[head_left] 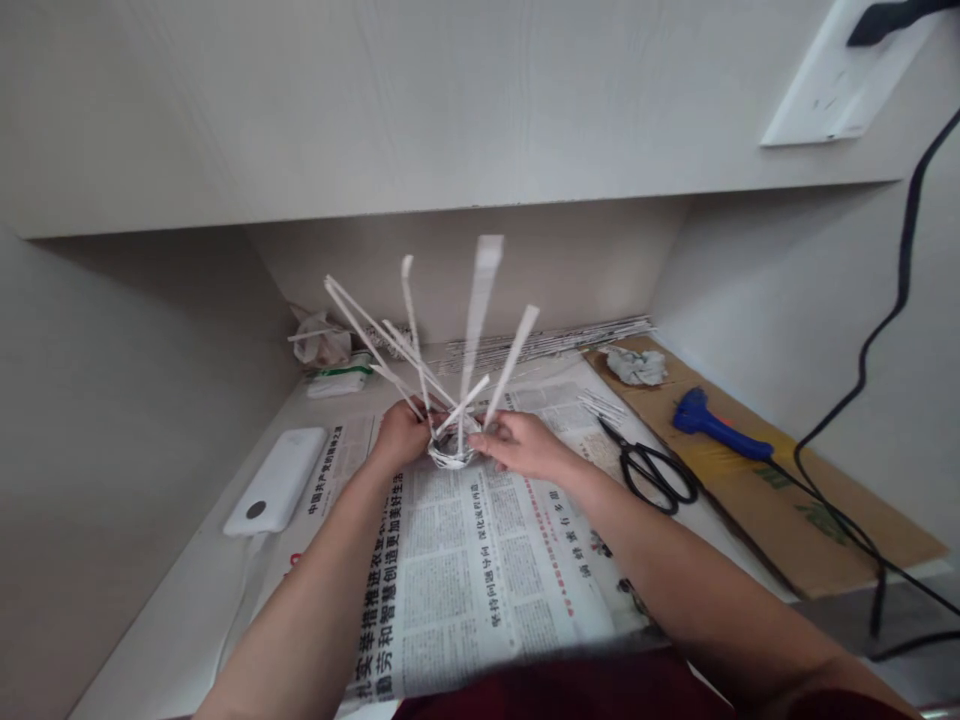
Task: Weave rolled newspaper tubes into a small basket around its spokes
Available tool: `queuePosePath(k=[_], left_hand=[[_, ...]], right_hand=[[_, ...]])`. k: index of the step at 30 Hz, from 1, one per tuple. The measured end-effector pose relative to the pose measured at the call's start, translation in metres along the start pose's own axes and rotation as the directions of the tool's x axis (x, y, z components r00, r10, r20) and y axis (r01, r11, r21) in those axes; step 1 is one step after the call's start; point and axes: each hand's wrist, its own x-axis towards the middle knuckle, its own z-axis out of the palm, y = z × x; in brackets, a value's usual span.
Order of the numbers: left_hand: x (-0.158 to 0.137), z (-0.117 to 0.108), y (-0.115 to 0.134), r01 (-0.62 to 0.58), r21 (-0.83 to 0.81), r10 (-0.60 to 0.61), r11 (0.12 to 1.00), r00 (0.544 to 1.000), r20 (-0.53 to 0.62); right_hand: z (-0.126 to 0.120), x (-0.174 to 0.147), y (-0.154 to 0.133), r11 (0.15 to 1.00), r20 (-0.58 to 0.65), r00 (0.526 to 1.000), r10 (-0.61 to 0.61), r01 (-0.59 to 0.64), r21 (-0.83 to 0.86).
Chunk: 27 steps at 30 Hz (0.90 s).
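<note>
Between my two hands is a small woven paper basket [452,455], held over the newspaper [442,580]. Several white rolled-paper sticks [480,300] rise from its rim and fan outward at different angles. My left hand [403,432] is closed on the basket's left side, its fingertips partly hidden behind the weave. On the opposite side, my right hand [521,445] pinches the rim with thumb and fingers, close to the foot of a stick. The basket's far side is hidden by the sticks and hands.
Black-handled scissors [651,470] lie right of the newspaper. A blue glue gun [716,425] with a black cord rests on cardboard [832,500], near a crumpled wad [636,366]. A white power bank [277,480] sits left. Long paper sticks [555,343] lie along the back wall.
</note>
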Motion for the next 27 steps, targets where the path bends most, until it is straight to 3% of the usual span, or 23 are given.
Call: queuePosePath(k=[4, 8, 12, 19, 27], left_hand=[[0.002, -0.001, -0.003, 0.105, -0.229, -0.107, 0.968, 0.994, 0.006], [-0.001, 0.005, 0.003, 0.227, -0.392, -0.190, 0.891, 0.973, 0.131], [-0.002, 0.008, 0.002, 0.253, -0.451, -0.181, 0.856, 0.964, 0.197], [-0.004, 0.008, -0.007, 0.300, -0.415, -0.162, 0.859, 0.928, 0.334], [-0.004, 0.007, -0.009, 0.264, -0.391, -0.073, 0.882, 0.895, 0.439]], right_hand=[[-0.010, 0.005, 0.002, 0.989, -0.223, 0.967, -0.125, 0.140, 0.054], [-0.009, 0.011, 0.009, 0.975, -0.395, 0.894, -0.213, 0.220, -0.028], [-0.006, 0.011, 0.012, 0.942, -0.386, 0.863, -0.325, 0.259, -0.213], [-0.006, 0.009, 0.012, 0.886, -0.336, 0.835, -0.435, 0.329, -0.327], [-0.009, 0.008, 0.009, 0.752, -0.353, 0.705, -0.615, 0.392, -0.530]])
